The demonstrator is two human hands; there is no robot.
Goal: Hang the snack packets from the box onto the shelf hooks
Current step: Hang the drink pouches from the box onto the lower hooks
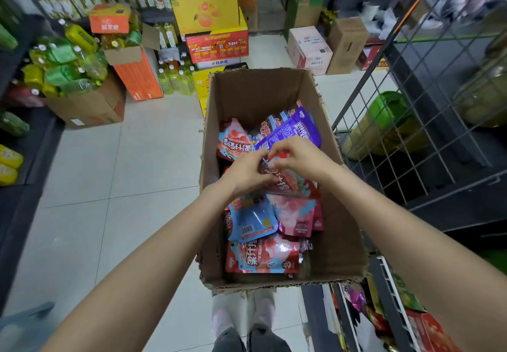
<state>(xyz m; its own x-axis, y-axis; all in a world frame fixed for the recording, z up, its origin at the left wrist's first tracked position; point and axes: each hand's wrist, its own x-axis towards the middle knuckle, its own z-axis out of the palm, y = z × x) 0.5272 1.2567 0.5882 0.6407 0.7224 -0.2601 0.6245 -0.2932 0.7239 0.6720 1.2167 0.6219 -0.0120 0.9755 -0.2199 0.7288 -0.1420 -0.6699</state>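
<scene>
Over the cardboard box (263,90), L hand (247,171) & R hand (297,156) both pinch one red snack packet (282,178); fingers curled on its top edge. More packets (263,255) lie loose beneath.

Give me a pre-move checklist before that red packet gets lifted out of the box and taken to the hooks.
1. Grip: left hand and right hand both pinch the red packet at its upper part: ok.
2. Packet free of the pile: its lower edge lies against the pink packet; whether it is caught, cannot tell.
3. Hang hole at the packet's top: covered by fingers, cannot tell.
4. Purple packet just beyond the hands may shift when the red one lifts: not ok.
5. Cardboard box upright, top open, nothing over the packets: ok.
6. Free hook on the wire shelf: no hooks visible, cannot tell.
</scene>
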